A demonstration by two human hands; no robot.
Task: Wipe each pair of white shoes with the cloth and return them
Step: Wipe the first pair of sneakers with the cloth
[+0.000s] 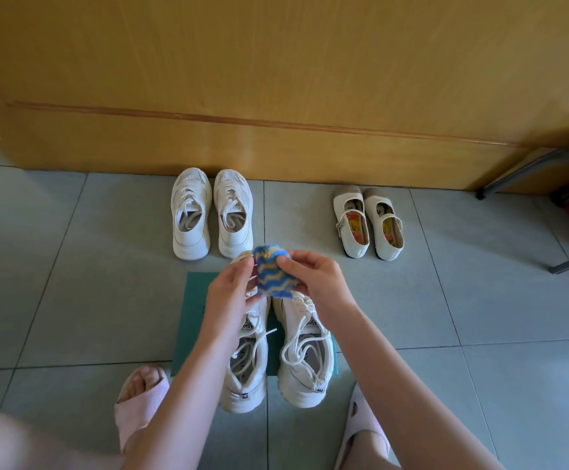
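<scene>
Stage: early, by appearance. Fuzzy blue-and-yellow zigzag cloth (273, 276) pinched between left hand (232, 293) and right hand (317, 279), held over toes of chunky white lace-up sneakers (305, 354) standing on teal mat (191, 317). Contact with shoe not determinable. White mesh sneakers (191, 218) and cream strap flats (351, 225) set apart, near wooden panel (276, 79); whether already wiped, cannot tell. Outstanding at minimum: wiping and returning nearest pair.

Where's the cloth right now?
Head view, centre: the cloth is pinched between the left hand and right hand, above the toes of the near sneakers.
</scene>
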